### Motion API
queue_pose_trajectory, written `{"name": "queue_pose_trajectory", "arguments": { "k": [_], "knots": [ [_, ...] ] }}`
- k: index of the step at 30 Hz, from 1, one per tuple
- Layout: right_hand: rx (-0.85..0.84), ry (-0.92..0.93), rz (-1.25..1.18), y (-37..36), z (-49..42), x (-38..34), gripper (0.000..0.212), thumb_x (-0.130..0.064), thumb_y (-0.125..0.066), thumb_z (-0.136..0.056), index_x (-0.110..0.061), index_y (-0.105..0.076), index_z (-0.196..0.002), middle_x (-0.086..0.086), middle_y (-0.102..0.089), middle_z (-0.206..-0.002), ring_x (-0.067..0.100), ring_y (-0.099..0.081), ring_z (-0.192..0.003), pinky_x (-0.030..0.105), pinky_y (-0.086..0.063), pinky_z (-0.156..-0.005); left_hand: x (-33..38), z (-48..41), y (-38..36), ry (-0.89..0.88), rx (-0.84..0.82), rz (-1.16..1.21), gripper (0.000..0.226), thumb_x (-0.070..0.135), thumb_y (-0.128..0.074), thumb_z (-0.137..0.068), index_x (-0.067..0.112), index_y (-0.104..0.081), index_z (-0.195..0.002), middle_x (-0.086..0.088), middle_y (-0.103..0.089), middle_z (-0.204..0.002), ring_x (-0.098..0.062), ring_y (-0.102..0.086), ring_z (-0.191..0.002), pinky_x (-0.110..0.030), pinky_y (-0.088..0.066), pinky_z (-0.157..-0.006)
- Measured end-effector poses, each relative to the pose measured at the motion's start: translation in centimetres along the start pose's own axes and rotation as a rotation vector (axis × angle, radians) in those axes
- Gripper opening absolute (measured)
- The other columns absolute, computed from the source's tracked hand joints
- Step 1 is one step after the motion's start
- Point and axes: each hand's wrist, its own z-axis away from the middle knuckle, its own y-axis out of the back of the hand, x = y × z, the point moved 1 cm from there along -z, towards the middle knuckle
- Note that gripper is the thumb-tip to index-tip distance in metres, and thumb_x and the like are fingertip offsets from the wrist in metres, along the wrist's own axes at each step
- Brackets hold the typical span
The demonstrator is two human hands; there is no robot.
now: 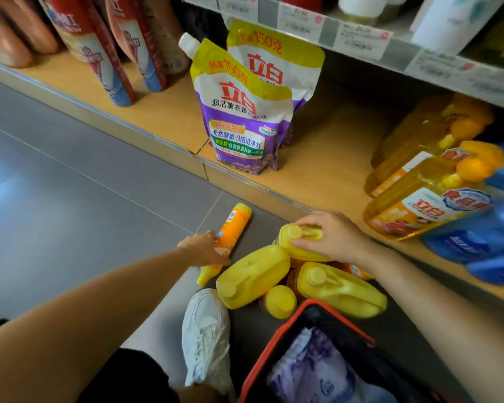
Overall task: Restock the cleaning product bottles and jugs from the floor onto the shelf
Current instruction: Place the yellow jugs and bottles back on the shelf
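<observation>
Down in the lower middle of the frame, a cluster of yellow jugs (pixel 253 274) sits on the floor (pixel 70 184), packed tight against the foot of the shelf (pixel 326 158). That is close to where they belong, so each lift should be short. The right hand (pixel 329 237) is on the rearmost jug (pixel 297 245), fingers curled over its handle and cap. It is a grip from the top, the natural way to haul a heavy jug straight up. Whether that jug has left the pile, I cannot tell.

Just left of the pile, an orange bottle (pixel 233 228) lies on its side on the floor, yellow cap pointing toward the bottom of the frame. The left hand (pixel 204 248) wraps around its lower half, thumb across the front, a hold that suits something slim. Two items at once, it seems!

Above, the shelf has a bare stretch between the purple pouches (pixel 242 117) at centre and the stocked jugs (pixel 428 193) at the right, which is the likely landing spot. Blue bottles (pixel 477 242) blur at the right edge. A red-rimmed basket (pixel 277 344) and a white shoe (pixel 207 335) fill the bottom of the frame.
</observation>
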Motion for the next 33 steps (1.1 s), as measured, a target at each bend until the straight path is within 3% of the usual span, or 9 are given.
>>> {"name": "queue_pose_trajectory", "arguments": {
  "k": [3,5,8,10,14,21,27,29,33],
  "knots": [
    [0.082,0.037,0.003,-0.6,0.9,0.7,0.037,-0.038,-0.078,-0.081,-0.025,-0.073,-0.115,-0.006,-0.069,-0.119,0.019,-0.058,-0.115,0.040,-0.047,-0.099,-0.4,0.5,-1.6,0.068,-0.072,0.079,0.081,0.054,-0.069,-0.088,0.023,-0.028,-0.152,-0.010,-0.058,-0.123,-0.014,-0.068,-0.071,-0.021,-0.053,-0.047],
    [0.174,0.049,0.008,-1.0,0.9,0.9,0.032,-0.037,-0.080,-0.080,-0.023,-0.075,-0.109,-0.006,-0.070,-0.115,0.019,-0.058,-0.112,0.038,-0.048,-0.096,-0.5,0.7,-2.2,0.098,-0.054,0.179,0.079,0.046,-0.070,-0.091,0.023,-0.028,-0.154,-0.011,-0.055,-0.133,-0.019,-0.067,-0.091,-0.021,-0.054,-0.057],
    [0.283,0.046,0.007,-1.2,0.8,1.3,0.027,-0.041,-0.081,-0.077,-0.024,-0.077,-0.097,-0.007,-0.066,-0.101,0.015,-0.058,-0.102,0.032,-0.047,-0.084,-0.9,1.0,-2.4,0.108,0.005,0.257,0.077,0.043,-0.075,-0.087,0.023,-0.035,-0.150,-0.010,-0.053,-0.138,-0.026,-0.059,-0.116,-0.033,-0.058,-0.084],
    [0.311,0.031,0.027,-1.3,0.7,1.5,0.027,-0.047,-0.080,-0.076,-0.029,-0.074,-0.095,-0.009,-0.059,-0.096,0.012,-0.054,-0.097,0.030,-0.044,-0.076,-1.5,1.4,-1.8,0.121,0.029,0.322,0.075,0.039,-0.078,-0.083,0.023,-0.040,-0.146,-0.009,-0.054,-0.131,-0.028,-0.059,-0.114,-0.038,-0.059,-0.088],
    [0.303,0.004,0.033,-1.1,0.7,1.5,0.031,-0.051,-0.078,-0.076,-0.031,-0.067,-0.096,-0.012,-0.053,-0.093,0.011,-0.053,-0.094,0.032,-0.045,-0.074,-2.7,2.2,1.5,0.117,0.142,0.526,0.067,0.035,-0.084,-0.074,0.022,-0.055,-0.133,-0.008,-0.060,-0.115,-0.028,-0.069,-0.096,-0.042,-0.064,-0.079],
    [0.152,0.011,0.018,0.0,1.6,1.8,0.043,-0.039,-0.083,-0.076,-0.027,-0.067,-0.114,-0.010,-0.053,-0.103,0.013,-0.054,-0.101,0.031,-0.047,-0.084,-2.1,4.3,7.4,0.008,0.425,0.404,0.062,0.035,-0.091,-0.072,0.020,-0.068,-0.127,-0.009,-0.071,-0.115,-0.028,-0.072,-0.093,-0.045,-0.063,-0.084],
    [0.226,-0.056,-0.021,0.2,3.8,3.6,0.025,-0.036,-0.075,-0.086,-0.027,-0.067,-0.108,-0.008,-0.065,-0.103,0.015,-0.059,-0.097,0.029,-0.044,-0.077,0.6,6.1,10.7,-0.064,0.554,0.376,0.042,0.029,-0.089,-0.075,0.015,-0.075,-0.112,-0.008,-0.073,-0.090,-0.020,-0.072,-0.075,-0.035,-0.062,-0.071],
    [0.225,-0.079,-0.060,0.1,3.8,3.5,0.022,-0.033,-0.075,-0.086,-0.026,-0.068,-0.105,-0.007,-0.065,-0.101,0.017,-0.059,-0.097,0.031,-0.044,-0.077,1.7,6.9,11.8,-0.111,0.558,0.328,0.038,0.027,-0.088,-0.076,0.016,-0.075,-0.109,-0.005,-0.072,-0.092,-0.020,-0.070,-0.078,-0.030,-0.056,-0.067],
    [0.181,-0.118,-0.069,0.2,3.6,3.0,0.022,-0.031,-0.073,-0.089,-0.025,-0.066,-0.109,-0.002,-0.067,-0.108,0.021,-0.059,-0.102,0.033,-0.046,-0.082,4.4,9.5,14.8,-0.291,0.584,0.181,0.034,0.024,-0.087,-0.076,0.016,-0.074,-0.107,-0.003,-0.070,-0.098,-0.023,-0.064,-0.092,-0.032,-0.052,-0.075]
  ]
}}
